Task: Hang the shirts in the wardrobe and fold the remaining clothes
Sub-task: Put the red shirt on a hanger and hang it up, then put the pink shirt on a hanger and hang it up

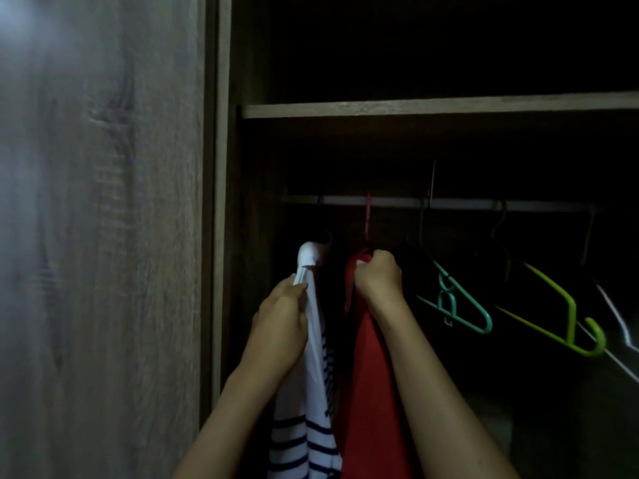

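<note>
Gripping two shirts inside wardrobe (221, 202), below rail (380, 201).
Clamps fingers of left hand (281, 319) round white striped shirt (304, 409) near its shoulder; clamps fingers of right hand (378, 271) on red shirt (370, 375) at collar, beneath pink hanger (367, 212) hooked over rail. Further right, on same rail: teal hanger (463, 305), green hanger (567, 319).

Rail (460, 204) holds 2 shirts (striped shirt (294, 402), red shirt (373, 375)); teal hanger (473, 301), green hanger (571, 319) beside.
</note>
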{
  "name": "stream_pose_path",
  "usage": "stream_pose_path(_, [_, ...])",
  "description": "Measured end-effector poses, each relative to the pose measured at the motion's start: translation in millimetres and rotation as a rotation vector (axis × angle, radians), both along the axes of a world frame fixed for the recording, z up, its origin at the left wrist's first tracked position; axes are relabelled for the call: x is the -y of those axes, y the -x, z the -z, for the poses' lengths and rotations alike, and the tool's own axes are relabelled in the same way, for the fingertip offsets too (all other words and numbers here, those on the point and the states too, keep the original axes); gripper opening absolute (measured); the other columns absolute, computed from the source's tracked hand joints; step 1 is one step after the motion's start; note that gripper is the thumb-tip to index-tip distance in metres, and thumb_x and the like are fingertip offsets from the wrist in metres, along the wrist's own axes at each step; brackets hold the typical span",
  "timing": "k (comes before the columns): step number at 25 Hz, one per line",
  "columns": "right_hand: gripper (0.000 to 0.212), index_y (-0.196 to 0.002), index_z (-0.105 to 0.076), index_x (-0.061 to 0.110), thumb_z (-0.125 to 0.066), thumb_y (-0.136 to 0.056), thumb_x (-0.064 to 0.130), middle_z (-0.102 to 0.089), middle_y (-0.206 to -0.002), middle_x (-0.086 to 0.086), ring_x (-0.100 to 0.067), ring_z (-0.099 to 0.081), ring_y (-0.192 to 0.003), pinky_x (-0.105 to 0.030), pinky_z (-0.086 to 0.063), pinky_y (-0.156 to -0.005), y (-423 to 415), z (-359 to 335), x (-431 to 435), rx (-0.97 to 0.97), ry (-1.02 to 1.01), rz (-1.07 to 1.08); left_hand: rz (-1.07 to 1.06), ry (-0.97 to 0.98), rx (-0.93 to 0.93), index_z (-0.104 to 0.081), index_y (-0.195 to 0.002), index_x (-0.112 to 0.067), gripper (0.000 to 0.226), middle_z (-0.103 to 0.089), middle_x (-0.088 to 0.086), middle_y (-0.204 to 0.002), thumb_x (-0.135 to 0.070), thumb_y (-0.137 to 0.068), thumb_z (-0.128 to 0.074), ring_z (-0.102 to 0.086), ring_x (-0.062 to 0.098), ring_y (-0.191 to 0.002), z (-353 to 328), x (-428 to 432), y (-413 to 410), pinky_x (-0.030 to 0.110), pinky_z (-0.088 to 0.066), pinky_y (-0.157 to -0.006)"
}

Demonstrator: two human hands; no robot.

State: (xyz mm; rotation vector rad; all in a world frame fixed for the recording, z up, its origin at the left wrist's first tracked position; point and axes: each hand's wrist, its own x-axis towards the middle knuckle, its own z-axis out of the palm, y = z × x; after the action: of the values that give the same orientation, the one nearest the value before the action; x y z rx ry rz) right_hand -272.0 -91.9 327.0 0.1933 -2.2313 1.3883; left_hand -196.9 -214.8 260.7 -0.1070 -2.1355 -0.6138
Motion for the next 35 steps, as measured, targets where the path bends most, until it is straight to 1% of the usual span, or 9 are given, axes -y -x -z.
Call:
stream_pose_path(5, [0.057, -0.147, -0.022, 0.007, -0.046, -0.096, 0.014, -0.039, -0.142, -0.020, -0.035, -0.037, -0.131, -0.035, -0.034, -0.103, -16.8, 6.8, -6.4, -0.074, -0.070, 0.032, 0.015, -0.003, -0.022, -0.041, -0.139, -0.011, 0.049, -0.028, 0.005, -0.152, 0.000, -0.091, -0.043, -0.028, 0.016, -0.138, -5.3, -6.4, -8.3, 0.005, -0.011, -0.099])
stream_pose_path(8, [0.063, -0.150, -0.012, 0.014, -0.046, -0.097, 0.020, -0.027, -0.146, -0.017, -0.032, -0.024, -0.132, -0.037, -0.030, -0.103, -42.2, 20.8, -9.3, -0.218, -0.169, 0.118, 0.090, -0.005, -0.149, -0.052, -0.131, -0.010, 0.043, -0.045, 0.005, -0.141, 0.000, -0.089, -0.048, -0.041, 0.011, -0.127, -7.9, -8.5, -25.4, -0.002, -0.019, -0.096])
stream_pose_path(15, [0.037, -0.123, -0.054, 0.008, -0.052, -0.086, 0.004, -0.052, -0.123, -0.011, -0.022, -0.041, -0.113, -0.002, -0.019, -0.088, -119.9, 52.4, 9.5, -0.672, 0.084, 0.053, 0.185, -0.206, -0.288, -0.062, -0.111, -0.020, 0.024, -0.066, -0.010, -0.104, -0.021, -0.092, -0.047, -0.061, -0.001, -0.097, -0.2, 0.6, -100.8, 0.018, -0.050, -0.083])
stream_pose_path(18, [0.027, -0.108, -0.060, 0.006, -0.054, -0.082, 0.001, -0.059, -0.106, -0.011, -0.024, -0.050, -0.102, -0.016, -0.033, -0.090, -159.2, 77.4, 28.9, -0.709, 0.166, -0.040, 0.119, -0.281, -0.248, -0.060, -0.108, -0.026, 0.020, -0.066, -0.014, -0.100, -0.018, -0.094, -0.048, -0.062, 0.000, -0.094, 23.3, 15.7, -141.9, 0.023, -0.053, -0.080])
stream_pose_path(20, [0.025, -0.105, -0.061, 0.006, -0.053, -0.082, 0.001, -0.060, -0.103, -0.010, -0.022, -0.052, -0.099, -0.022, -0.037, -0.087, -182.4, 100.8, 44.2, -0.665, 0.180, -0.117, 0.065, -0.349, -0.229, -0.061, -0.106, -0.028, 0.020, -0.067, -0.011, -0.100, -0.020, -0.092, -0.048, -0.064, 0.003, -0.093, 47.8, 28.5, -169.9, 0.026, -0.053, -0.079])
stream_pose_path(23, [0.026, -0.105, -0.062, 0.007, -0.051, -0.083, -0.001, -0.059, -0.101, -0.008, -0.021, -0.054, -0.096, -0.016, -0.036, -0.085, -219.7, 141.0, 77.9, -0.531, 0.223, -0.284, -0.057, -0.440, -0.171, -0.061, -0.104, -0.028, 0.022, -0.069, -0.008, -0.099, -0.020, -0.090, -0.048, -0.065, 0.005, -0.092, 93.8, 57.5, -222.8, 0.028, -0.053, -0.079])
stream_pose_path(28, [0.026, -0.102, -0.062, 0.008, -0.048, -0.081, 0.002, -0.061, -0.099, -0.010, -0.028, -0.057, -0.095, -0.039, -0.047, -0.087, -272.4, 209.3, 151.4, -0.292, 0.209, -0.564, -0.389, -0.566, -0.126, -0.062, -0.105, -0.029, 0.024, -0.069, -0.012, -0.100, -0.024, -0.089, -0.046, -0.065, 0.007, -0.091, 162.7, 116.6, -327.1, 0.030, -0.053, -0.079])
stream_pose_path(32, [0.023, -0.102, -0.060, 0.013, -0.050, -0.086, -0.001, -0.061, -0.103, -0.008, -0.021, -0.057, -0.092, -0.025, -0.042, -0.080, -309.3, 260.4, 218.8, -0.022, 0.116, -0.783, -0.641, -0.685, -0.103, -0.060, -0.102, -0.033, 0.023, -0.067, -0.013, -0.099, -0.018, -0.090, -0.047, -0.064, 0.005, -0.089, 217.0, 161.5, -402.9, 0.028, -0.052, -0.079])
stream_pose_path(35, [0.023, -0.102, -0.056, 0.019, -0.049, -0.088, 0.003, -0.060, -0.105, -0.005, -0.016, -0.055, -0.091, -0.025, -0.044, -0.079, -325.6, 293.4, 265.9, 0.142, 0.026, -0.893, -0.894, -0.764, -0.094, -0.060, -0.103, -0.028, 0.026, -0.066, -0.012, -0.097, -0.008, -0.093, -0.047, -0.065, 0.013, -0.087, 252.5, 192.5, -447.5, 0.034, -0.054, -0.077])
